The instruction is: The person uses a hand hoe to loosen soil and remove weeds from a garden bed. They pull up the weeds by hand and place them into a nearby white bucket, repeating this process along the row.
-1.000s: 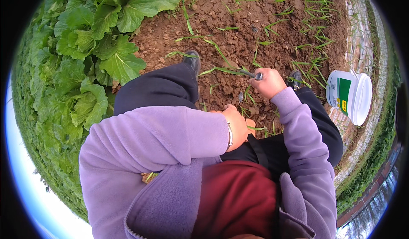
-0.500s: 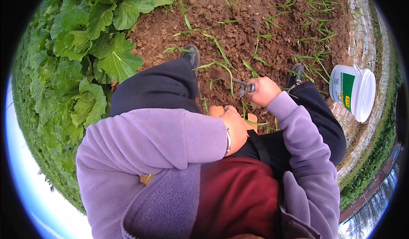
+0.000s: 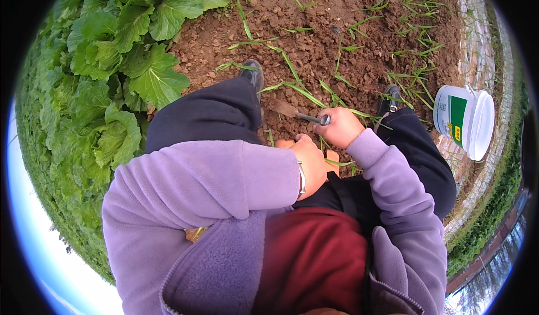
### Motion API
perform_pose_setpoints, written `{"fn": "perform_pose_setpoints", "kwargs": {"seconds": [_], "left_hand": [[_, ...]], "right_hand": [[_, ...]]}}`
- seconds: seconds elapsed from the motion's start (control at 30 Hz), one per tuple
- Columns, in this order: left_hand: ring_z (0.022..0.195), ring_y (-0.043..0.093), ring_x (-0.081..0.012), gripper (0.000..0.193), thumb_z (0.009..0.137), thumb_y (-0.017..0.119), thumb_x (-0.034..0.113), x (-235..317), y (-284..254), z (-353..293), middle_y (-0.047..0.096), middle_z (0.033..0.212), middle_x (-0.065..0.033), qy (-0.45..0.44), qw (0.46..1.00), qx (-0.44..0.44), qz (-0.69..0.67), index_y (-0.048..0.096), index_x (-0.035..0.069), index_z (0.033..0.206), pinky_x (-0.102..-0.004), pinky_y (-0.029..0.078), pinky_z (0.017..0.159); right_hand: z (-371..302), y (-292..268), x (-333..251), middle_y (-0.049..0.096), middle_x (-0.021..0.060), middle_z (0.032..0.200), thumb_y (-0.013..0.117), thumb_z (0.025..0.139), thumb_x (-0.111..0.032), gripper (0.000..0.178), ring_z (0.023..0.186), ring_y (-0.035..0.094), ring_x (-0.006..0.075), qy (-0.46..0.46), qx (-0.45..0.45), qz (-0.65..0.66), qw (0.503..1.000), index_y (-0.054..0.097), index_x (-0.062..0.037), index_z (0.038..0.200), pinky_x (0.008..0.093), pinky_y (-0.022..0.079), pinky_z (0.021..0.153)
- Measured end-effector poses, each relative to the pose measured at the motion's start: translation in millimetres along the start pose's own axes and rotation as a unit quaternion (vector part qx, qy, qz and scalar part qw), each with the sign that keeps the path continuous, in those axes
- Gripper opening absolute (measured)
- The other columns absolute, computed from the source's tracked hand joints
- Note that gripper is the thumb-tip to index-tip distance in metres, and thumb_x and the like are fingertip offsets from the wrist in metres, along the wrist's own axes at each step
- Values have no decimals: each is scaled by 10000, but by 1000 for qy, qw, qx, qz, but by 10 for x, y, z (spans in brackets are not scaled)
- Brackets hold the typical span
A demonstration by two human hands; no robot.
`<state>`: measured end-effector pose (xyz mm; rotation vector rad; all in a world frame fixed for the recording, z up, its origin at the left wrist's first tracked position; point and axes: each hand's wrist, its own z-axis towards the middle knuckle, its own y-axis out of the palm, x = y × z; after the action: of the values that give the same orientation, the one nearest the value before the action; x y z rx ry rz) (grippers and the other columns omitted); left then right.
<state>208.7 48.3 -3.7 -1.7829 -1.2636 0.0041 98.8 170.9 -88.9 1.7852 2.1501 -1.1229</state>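
My right hand is closed around the tubular metal handle of a small trowel. Its soil-coloured blade points left, at the dirt between my shoes. My left hand is low between my thighs, next to an orange object that shows only in part. The fingers of that hand are mostly hidden, so its grip is unclear. Thin green seedlings stand and lean in the brown soil just beyond the trowel.
Large leafy cabbages crowd the left side. At the right, a white bucket with a green label lies tilted beside a pale strip of ground cover. My dark shoes stand on the soil among scattered seedlings.
My right hand has moved slightly down and left with the trowel, and more of the blade shows. A seedling leaf that crossed the tool leans lower. The left hand has barely moved.
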Motion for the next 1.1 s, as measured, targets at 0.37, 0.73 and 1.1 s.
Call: {"fn": "perform_pose_setpoints", "kwargs": {"seconds": [0.37,0.73,1.1], "left_hand": [[862,633,-195,186,801,596,207,-1,-5,-3,658,861,-41,7,1000,-5,-4,684,95,920,-360,419,728],[851,636,-197,193,807,594,204,-25,-117,-19,657,858,-40,-3,1000,3,-10,683,94,938,-357,422,728],[855,646,-209,210,822,585,208,-63,-235,-81,665,880,-46,-16,1000,-13,-20,683,92,967,-351,433,726]], "right_hand": [[-2,-257,-132,631,196,693,649,740,-232,171,703,633,384,-15,117,-162,980,659,-66,780,457,518,668],[239,-367,48,645,190,739,664,735,-247,219,730,631,369,0,70,-32,997,661,-34,783,419,508,694],[201,-525,22,597,169,665,693,745,-270,255,656,597,324,29,97,-37,994,638,-23,771,408,478,650]]}}
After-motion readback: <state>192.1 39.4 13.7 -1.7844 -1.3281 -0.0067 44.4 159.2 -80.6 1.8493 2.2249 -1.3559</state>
